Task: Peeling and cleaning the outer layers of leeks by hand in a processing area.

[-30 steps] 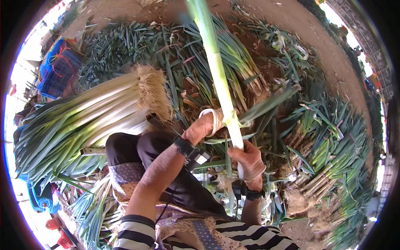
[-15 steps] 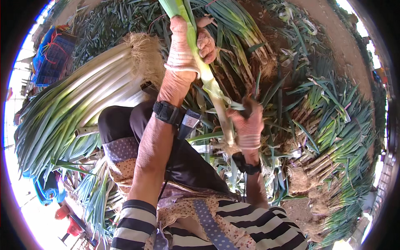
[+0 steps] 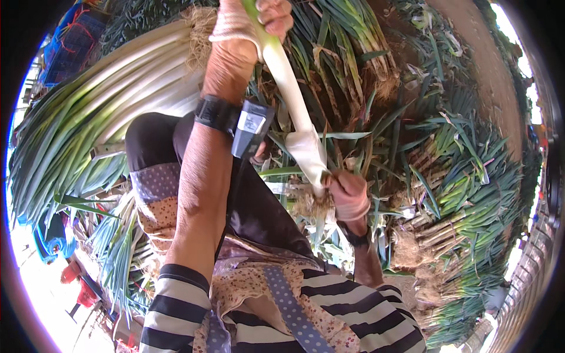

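A long leek [image 3: 287, 85] slants across the middle, with its bare white stem toward the centre and its green part at the top. My left hand [image 3: 238, 26], in a pale striped glove, is closed around the upper, greener stretch. Near the root end, my right hand [image 3: 348, 193] is closed, gloved too, and pinches a loosened outer layer [image 3: 309, 154] that is folded down from the stem. The roots [image 3: 312, 203] hang beside my right hand, partly hidden. A black strap with a small device [image 3: 252, 128] sits on my left wrist.
Large trimmed leeks [image 3: 141, 70] lie piled at the left, white ends up and roots [image 3: 199, 38] at the top. Tied bundles with soil-brown roots [image 3: 456, 226] line the right; another bundle [image 3: 359, 59] lies ahead. A blue crate [image 3: 69, 56] stands at the far left.
My right hand has gone from open to closed on the leek's outer layer, which is now peeled down, baring white stem. My left hand has moved up and left with the leek.
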A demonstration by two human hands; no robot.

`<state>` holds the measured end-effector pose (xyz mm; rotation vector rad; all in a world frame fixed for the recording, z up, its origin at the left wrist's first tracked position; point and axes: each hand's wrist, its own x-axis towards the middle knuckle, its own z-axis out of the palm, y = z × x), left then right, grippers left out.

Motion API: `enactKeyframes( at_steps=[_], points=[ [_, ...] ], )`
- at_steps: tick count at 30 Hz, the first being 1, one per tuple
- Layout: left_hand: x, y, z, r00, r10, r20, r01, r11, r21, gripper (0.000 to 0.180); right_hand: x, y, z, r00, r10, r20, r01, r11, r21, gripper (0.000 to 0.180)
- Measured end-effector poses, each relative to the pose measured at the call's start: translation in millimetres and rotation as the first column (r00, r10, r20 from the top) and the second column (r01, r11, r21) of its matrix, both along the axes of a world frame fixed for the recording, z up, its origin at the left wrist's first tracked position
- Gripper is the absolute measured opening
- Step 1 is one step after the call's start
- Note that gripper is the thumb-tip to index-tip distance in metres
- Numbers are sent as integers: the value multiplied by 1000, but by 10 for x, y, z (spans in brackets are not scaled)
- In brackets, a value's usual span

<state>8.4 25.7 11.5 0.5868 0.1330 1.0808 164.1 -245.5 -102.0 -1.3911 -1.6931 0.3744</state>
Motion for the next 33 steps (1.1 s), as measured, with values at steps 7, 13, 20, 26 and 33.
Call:
enactKeyframes(
  at_steps=[7,13,20,26,33],
  points=[
    [-149,124,-85,993,94,-77,-89,994,61,65,301,-1344,-377,892,-42,451,246,880,-405,21],
    [-52,4,-150,984,122,-132,-131,989,-64,67,470,-2019,-953,888,-63,456,397,607,-689,22],
    [-117,119,-208,879,399,-263,-428,902,-63,66,924,-2957,-1448,810,219,544,514,184,-838,35],
    [-98,-9,13,822,495,-282,-532,844,-70,56,1243,-2439,-1092,704,-56,708,709,109,-697,61],
    [-102,187,-163,886,351,-302,-406,903,-140,65,297,27,381,927,-375,8,375,926,-48,69]
  ],
)
